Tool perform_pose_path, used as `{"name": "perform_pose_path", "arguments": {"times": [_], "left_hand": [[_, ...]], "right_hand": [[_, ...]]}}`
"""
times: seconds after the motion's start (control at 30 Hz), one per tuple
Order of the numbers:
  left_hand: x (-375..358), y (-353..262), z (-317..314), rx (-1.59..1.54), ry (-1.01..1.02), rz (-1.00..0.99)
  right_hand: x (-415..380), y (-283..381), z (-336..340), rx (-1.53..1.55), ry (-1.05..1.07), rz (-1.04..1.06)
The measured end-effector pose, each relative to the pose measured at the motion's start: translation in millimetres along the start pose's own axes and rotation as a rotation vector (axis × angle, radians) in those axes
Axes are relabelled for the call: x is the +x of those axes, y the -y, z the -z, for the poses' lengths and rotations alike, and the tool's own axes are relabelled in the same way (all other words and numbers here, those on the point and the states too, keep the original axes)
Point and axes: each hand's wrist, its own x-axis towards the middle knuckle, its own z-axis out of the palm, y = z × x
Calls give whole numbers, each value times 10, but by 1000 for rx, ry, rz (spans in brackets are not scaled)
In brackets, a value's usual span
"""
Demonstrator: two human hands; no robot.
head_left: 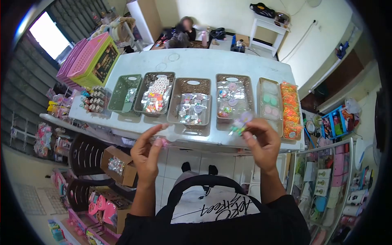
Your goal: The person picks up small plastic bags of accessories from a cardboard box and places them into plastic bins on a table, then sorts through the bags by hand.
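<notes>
My right hand (264,143) pinches a small clear packet (240,125) with colourful bits inside, in front of a brown basket (251,90) that has several clear packets in it. My left hand (145,154) is off the table's front edge, thumb and index finger spread apart. Something small and pink (163,142) shows right beside its thumb. Between the hands, further in on the table, stands a grey-brown basket (174,107) of clear packets. To its left are a darker basket (137,107) with dotted paper and packets, and a green basket (115,107).
The pale table (204,61) also bears a tray of pastel round pieces (270,99), orange packets (291,110) and pink and green crates (96,59). A cardboard box (128,174) stands at lower left. A person (184,32) sits beyond the table.
</notes>
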Motion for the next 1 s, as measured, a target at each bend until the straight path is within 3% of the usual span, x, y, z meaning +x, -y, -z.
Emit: {"name": "perform_pose_path", "arguments": {"times": [0.1, 0.27, 0.4, 0.43, 0.5, 0.53, 0.6, 0.87, 0.93, 1.0], "left_hand": [[185, 21, 83, 64, 15, -115], [505, 20, 207, 67, -6, -162], [656, 30, 384, 19, -15, -169], [676, 43, 427, 8, -10, -166], [720, 64, 498, -10, -3, -165], [731, 76, 519, -49, -9, -153], [759, 113, 596, -94, -24, -142], [846, 65, 749, -182, 77, -75], [877, 21, 798, -204, 103, -50], [897, -66, 786, -235, 163, -33]], "right_hand": [[136, 212, 185, -17, -218, 11], [630, 540, 106, -218, -100, 13], [1228, 504, -429, -533, 512, 119], [1309, 341, -569, -537, 509, 112], [1411, 0, -814, -665, 754, 152], [1433, -22, -904, -672, 756, 151], [1454, -25, -1075, -798, 865, -114], [1437, 122, -1240, -1245, 939, 7], [1489, 207, -1282, -1212, 850, 110], [1605, 445, -1337, -855, 696, -94]]}}
